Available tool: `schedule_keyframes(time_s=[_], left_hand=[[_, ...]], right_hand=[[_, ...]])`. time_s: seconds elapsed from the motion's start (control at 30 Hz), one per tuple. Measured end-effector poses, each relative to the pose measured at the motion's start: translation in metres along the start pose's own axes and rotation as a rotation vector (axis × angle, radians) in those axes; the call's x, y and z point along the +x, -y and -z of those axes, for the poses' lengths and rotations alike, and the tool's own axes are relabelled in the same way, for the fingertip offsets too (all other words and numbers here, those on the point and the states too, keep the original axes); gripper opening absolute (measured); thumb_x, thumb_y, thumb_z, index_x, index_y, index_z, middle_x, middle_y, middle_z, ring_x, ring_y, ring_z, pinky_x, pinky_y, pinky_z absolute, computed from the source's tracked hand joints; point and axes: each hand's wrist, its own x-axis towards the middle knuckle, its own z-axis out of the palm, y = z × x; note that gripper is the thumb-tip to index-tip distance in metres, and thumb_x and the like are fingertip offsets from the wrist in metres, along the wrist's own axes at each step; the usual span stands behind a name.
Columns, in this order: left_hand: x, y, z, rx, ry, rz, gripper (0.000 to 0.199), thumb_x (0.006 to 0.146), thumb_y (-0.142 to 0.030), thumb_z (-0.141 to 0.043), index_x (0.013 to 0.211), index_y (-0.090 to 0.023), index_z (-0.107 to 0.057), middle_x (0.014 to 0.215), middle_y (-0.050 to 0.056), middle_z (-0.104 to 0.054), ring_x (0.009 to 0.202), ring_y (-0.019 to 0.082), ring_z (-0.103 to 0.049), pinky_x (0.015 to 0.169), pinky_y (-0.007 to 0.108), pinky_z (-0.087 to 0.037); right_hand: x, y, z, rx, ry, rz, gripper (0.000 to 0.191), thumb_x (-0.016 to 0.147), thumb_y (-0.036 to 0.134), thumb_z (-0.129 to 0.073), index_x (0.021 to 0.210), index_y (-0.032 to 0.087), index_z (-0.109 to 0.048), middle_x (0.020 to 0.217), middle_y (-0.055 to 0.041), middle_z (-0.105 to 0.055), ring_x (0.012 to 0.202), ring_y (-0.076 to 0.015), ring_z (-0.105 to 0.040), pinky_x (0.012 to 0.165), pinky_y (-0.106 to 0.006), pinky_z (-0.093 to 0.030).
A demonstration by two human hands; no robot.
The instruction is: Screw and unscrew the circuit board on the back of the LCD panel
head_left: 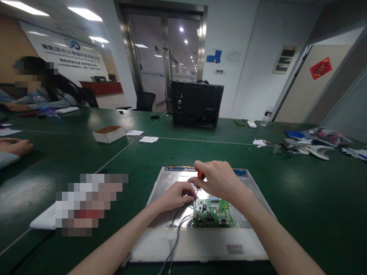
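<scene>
My right hand (220,178) is wrapped round the red and black handle of a screwdriver (201,175), held nearly upright with its shaft pointing down. The shaft's tip meets the upper left corner of a green circuit board (213,213). Beside that corner, the fingers of my left hand (178,195) are pinched together close to the tip; whatever they hold is too small to make out. The board lies on the metal back of a flat display panel (206,242). Dark cables (178,238) run from the board's left side toward me.
A black monitor housing (197,105) stands upright across the green table (301,183). An open white box (109,134) and paper slips (148,139) lie left of it. A bottle (267,115) and loose parts (304,147) are at right. A person (51,88) sits at left.
</scene>
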Motion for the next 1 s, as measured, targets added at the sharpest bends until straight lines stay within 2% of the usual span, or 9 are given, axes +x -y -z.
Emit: schedule_keyframes(time_s=[0.07,0.2,0.27,0.43,0.6,0.77,0.83,1.0], left_hand=[[0.000,-0.001,0.000,0.009,-0.001,0.007,0.010,0.071,-0.011,-0.058,0.074,-0.015,-0.067,0.073,0.000,-0.064,0.069,0.014,-0.056,0.065,0.024,-0.044],[0.001,0.003,0.001,0.007,0.006,-0.012,0.010,0.071,-0.012,-0.059,0.076,-0.015,-0.067,0.072,0.000,-0.064,0.069,0.014,-0.055,0.065,0.023,-0.043],[0.002,0.007,0.000,0.004,0.015,-0.037,0.011,0.072,-0.012,-0.058,0.077,-0.015,-0.067,0.074,0.001,-0.064,0.070,0.015,-0.056,0.066,0.023,-0.043],[0.002,0.006,0.000,0.001,0.009,-0.033,0.011,0.071,-0.012,-0.058,0.076,-0.015,-0.066,0.073,0.000,-0.064,0.069,0.015,-0.056,0.065,0.023,-0.044],[0.000,-0.003,0.001,0.007,-0.003,-0.009,0.010,0.070,-0.010,-0.058,0.073,-0.015,-0.066,0.072,0.000,-0.064,0.069,0.015,-0.057,0.065,0.023,-0.043],[0.000,-0.001,0.002,0.011,-0.001,-0.024,0.009,0.070,-0.011,-0.059,0.073,-0.015,-0.067,0.069,-0.001,-0.062,0.065,0.014,-0.054,0.064,0.023,-0.042],[0.001,0.002,0.001,0.011,0.005,-0.032,0.009,0.071,-0.011,-0.059,0.075,-0.015,-0.067,0.071,0.000,-0.063,0.066,0.014,-0.054,0.065,0.023,-0.042],[0.002,0.006,0.000,-0.012,0.008,-0.049,0.009,0.071,-0.012,-0.058,0.076,-0.015,-0.066,0.072,0.000,-0.063,0.068,0.014,-0.055,0.065,0.024,-0.043]], right_hand=[[0.000,0.000,0.000,-0.022,0.005,-0.010,0.022,0.090,0.044,-0.050,0.087,0.022,-0.053,0.073,-0.0007,-0.067,0.063,-0.0149,-0.058,0.051,-0.026,-0.019],[0.000,0.001,0.001,0.000,0.003,-0.005,0.009,0.085,0.028,-0.053,0.090,0.021,-0.051,0.077,-0.0001,-0.067,0.063,-0.0140,-0.057,0.050,-0.027,-0.019],[-0.001,0.002,0.001,0.022,-0.006,0.012,0.011,0.081,0.025,-0.054,0.090,0.021,-0.050,0.080,0.0000,-0.066,0.062,-0.0135,-0.056,0.049,-0.026,-0.020],[-0.003,0.002,0.003,0.015,-0.012,0.043,0.014,0.083,0.032,-0.054,0.090,0.021,-0.050,0.079,-0.0005,-0.066,0.064,-0.0143,-0.057,0.050,-0.026,-0.021],[-0.001,0.001,0.002,-0.050,0.019,-0.009,0.026,0.091,0.048,-0.048,0.090,0.022,-0.054,0.074,-0.0019,-0.068,0.064,-0.0166,-0.060,0.051,-0.027,-0.019],[0.000,0.000,0.001,-0.034,0.026,-0.021,0.010,0.088,0.031,-0.050,0.092,0.022,-0.053,0.073,-0.0007,-0.067,0.062,-0.0154,-0.058,0.050,-0.027,-0.018],[-0.002,0.001,0.001,0.012,0.008,-0.010,0.011,0.083,0.026,-0.051,0.093,0.021,-0.051,0.076,-0.0002,-0.067,0.061,-0.0143,-0.056,0.050,-0.027,-0.018],[-0.004,0.001,0.004,0.049,-0.016,0.039,0.016,0.082,0.034,-0.054,0.090,0.021,-0.051,0.078,-0.0006,-0.066,0.061,-0.0140,-0.055,0.050,-0.026,-0.019]])
